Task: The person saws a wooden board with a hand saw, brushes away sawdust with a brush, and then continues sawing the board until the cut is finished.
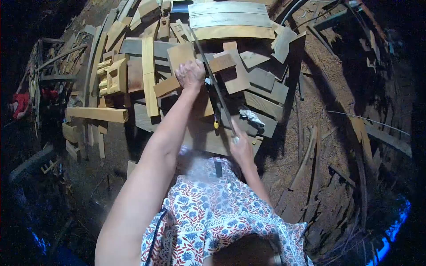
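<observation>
My left hand (191,74) is closed on a short wooden board (223,63), pressing it down onto the pile of planks. My right hand (240,145) grips the near end of a long, narrow saw (217,91), seen nearly edge-on. Its blade runs away from me and crosses the board just right of my left hand. Beneath that hand lies a pale flat wooden piece (179,54). A yellow-tipped tool (216,122) rests left of the saw, and a crumpled whitish wrapper (252,117) lies to its right.
Pale slats (230,20) lie across the far side. At left are a notched wooden block (116,77), a long upright strip (149,75) and a thick beam (97,114). Sawdust and scrap wood cover the ground (284,164) at right.
</observation>
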The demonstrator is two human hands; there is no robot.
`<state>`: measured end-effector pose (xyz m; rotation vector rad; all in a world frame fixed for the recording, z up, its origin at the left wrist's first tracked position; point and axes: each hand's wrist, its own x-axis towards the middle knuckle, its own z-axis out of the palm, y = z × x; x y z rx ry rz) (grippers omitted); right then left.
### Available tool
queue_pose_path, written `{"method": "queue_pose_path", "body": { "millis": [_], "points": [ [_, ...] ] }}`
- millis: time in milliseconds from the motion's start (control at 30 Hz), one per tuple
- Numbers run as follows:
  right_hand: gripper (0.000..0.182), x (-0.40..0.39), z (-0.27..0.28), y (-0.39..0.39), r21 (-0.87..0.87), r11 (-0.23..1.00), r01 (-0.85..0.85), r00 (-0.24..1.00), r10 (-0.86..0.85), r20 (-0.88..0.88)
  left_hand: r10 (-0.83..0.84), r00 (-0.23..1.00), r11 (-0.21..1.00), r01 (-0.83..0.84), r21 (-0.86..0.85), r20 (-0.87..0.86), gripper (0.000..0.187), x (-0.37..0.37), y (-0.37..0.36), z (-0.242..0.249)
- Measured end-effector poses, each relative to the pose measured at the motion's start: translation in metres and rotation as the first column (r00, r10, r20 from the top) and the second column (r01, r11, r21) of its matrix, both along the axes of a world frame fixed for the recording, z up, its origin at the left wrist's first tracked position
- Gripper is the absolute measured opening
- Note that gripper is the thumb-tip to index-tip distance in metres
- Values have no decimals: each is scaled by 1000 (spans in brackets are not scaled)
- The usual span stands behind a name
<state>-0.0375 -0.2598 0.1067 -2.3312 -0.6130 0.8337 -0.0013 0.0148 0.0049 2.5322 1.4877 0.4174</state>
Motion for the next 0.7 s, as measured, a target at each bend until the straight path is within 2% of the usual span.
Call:
{"method": "queue_pose_path", "body": {
  "millis": [33, 100, 133, 200, 233, 300, 333, 400, 433, 467, 533, 600, 667, 700],
  "points": [
    [63, -8, 11, -19, -65, 998, 13, 993, -20, -119, 0, 1000, 1000, 0, 12, 24, 37, 1, 0, -1],
    [63, -40, -7, -70, 42, 999, -18, 998, 15, 64, 6, 999, 1000, -7, 19, 47, 37, 2, 1, 1],
    [63, -38, -7, -70, 36, 999, -23, 998, 21, 59, -19, 999, 999, 17, 45, 50, 37, 2, -1, 6],
    [65, -32, -4, -63, -3, 1000, -19, 1000, 19, -7, -53, 998, 997, 50, 62, 41, 37, -3, -5, 7],
    [67, -17, 5, -37, -72, 996, -46, 999, 47, 13, -65, 997, 994, 61, 86, 41, 37, -3, -5, 7],
    [67, 7, -15, 2, 114, 993, -24, 999, 21, 27, -89, 995, 988, 83, 130, 42, 37, -1, -3, 10],
    [67, 11, -17, 8, 121, 992, -29, 999, 26, 27, -85, 996, 987, 79, 137, 41, 37, -2, -3, 8],
    [66, 17, -20, 22, 51, 997, -65, 997, 63, 35, -86, 994, 982, 74, 175, 63, 35, -2, -2, 11],
    [65, 13, -14, 16, -38, 995, -87, 996, 87, 0, -88, 984, 973, 51, 227, 156, 33, -3, -9, 9],
    [65, 1, -17, 7, -42, 995, -91, 996, 91, -9, -84, 986, 974, 49, 222, 147, 33, -8, -16, 6],
    [59, -18, -31, 3, 201, 979, -4, 1000, 6, -9, -195, 979, 956, 175, 234, 66, 30, -9, -12, 4],
    [59, -23, -26, 16, 167, 986, 8, 1000, -6, -13, -148, 988, 962, 134, 239, 43, 29, -9, -10, 3],
    [59, -23, -28, 23, 94, 994, 49, 998, -45, -44, -143, 981, 967, 110, 228, 132, 27, -9, -9, 2],
    [61, -16, -29, 27, 77, 997, 28, 1000, -29, 10, -102, 987, 987, 84, 140, 126, 26, -8, -10, 2]
  ]
}}
